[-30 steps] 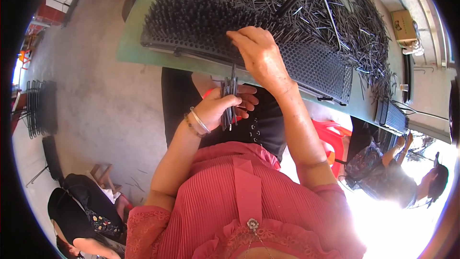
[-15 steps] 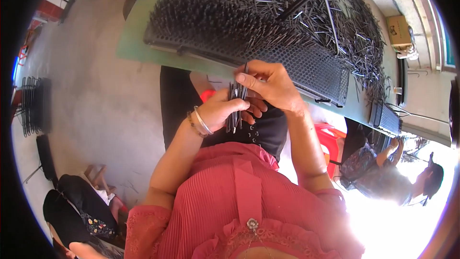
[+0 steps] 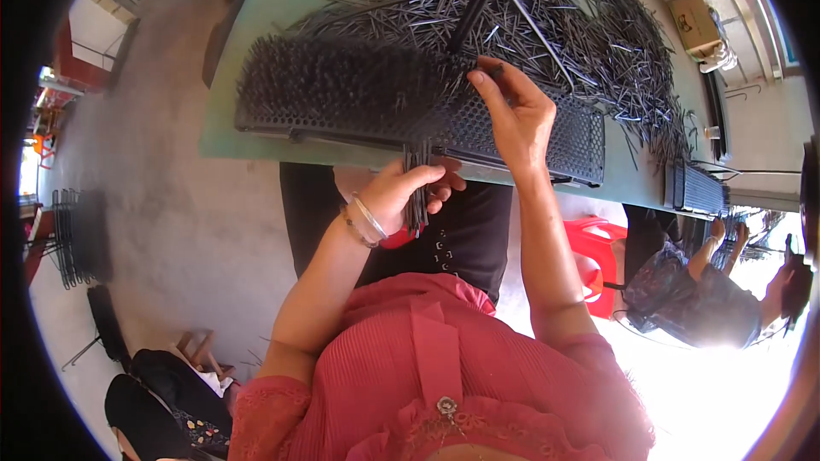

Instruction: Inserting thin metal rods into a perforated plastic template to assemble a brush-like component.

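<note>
Now my left hand (image 3: 401,196) grips a bundle of dark pins (image 3: 416,192) below the table (image 3: 222,132) edge; my right hand (image 3: 512,115) pinches one pin over the perforated tray (image 3: 512,124); tray's left part looks filled, right part bare; loose heap (image 3: 547,26) beyond remains.

I count one perforated black tray (image 3: 521,132) under my right fingers (image 3: 491,90), one bundle of dark rods (image 3: 416,192) in my left fingers (image 3: 427,177), and one loose heap of rods (image 3: 564,26) beyond, too many to count.
</note>
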Demonstrator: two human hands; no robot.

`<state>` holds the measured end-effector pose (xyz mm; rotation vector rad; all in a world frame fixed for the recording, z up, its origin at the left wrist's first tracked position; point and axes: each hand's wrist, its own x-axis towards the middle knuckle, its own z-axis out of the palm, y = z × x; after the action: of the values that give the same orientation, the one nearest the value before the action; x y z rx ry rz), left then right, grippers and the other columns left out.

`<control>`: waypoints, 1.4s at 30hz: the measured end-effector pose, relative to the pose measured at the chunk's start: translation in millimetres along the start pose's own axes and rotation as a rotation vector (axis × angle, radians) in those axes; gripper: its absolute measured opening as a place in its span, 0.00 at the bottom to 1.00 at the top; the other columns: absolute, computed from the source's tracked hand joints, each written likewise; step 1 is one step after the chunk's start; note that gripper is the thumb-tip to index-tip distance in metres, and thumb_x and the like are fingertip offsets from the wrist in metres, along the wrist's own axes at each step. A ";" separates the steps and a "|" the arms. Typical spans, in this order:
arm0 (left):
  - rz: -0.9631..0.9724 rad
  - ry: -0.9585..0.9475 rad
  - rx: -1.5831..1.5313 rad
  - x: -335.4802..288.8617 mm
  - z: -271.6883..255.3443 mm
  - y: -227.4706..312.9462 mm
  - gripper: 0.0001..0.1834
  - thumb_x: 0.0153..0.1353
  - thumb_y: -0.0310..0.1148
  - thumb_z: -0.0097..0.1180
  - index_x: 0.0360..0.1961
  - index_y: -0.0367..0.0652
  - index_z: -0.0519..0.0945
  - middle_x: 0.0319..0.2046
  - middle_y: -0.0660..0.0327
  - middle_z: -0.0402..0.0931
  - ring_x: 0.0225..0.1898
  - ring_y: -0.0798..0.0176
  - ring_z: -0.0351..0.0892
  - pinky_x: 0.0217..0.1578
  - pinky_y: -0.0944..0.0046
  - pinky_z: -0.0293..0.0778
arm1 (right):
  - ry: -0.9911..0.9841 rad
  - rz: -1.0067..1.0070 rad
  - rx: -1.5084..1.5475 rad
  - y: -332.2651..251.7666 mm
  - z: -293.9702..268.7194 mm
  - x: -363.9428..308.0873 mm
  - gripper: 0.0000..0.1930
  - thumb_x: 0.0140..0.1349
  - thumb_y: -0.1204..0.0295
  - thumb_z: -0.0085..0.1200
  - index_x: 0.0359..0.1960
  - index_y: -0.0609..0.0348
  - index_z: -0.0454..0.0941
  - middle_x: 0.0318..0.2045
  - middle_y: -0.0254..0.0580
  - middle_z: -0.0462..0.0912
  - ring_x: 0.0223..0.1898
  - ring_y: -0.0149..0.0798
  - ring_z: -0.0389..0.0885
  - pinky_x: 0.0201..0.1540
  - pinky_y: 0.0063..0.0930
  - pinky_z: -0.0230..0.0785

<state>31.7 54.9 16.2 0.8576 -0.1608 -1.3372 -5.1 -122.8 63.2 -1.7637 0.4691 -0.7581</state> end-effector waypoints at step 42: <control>-0.061 0.046 0.075 -6.5 4.5 -12.6 0.16 0.61 0.29 0.48 0.49 0.33 0.72 0.32 0.61 0.74 0.26 0.75 0.65 0.22 0.76 0.61 | -0.069 -0.553 -0.313 41.4 3.2 13.2 0.10 0.52 0.75 0.62 0.37 0.60 0.82 0.35 0.42 0.82 0.36 0.43 0.80 0.42 0.30 0.69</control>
<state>17.5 58.9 13.9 0.9627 -0.1506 -1.3744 8.9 -142.1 26.8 -2.2441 0.0424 -1.0417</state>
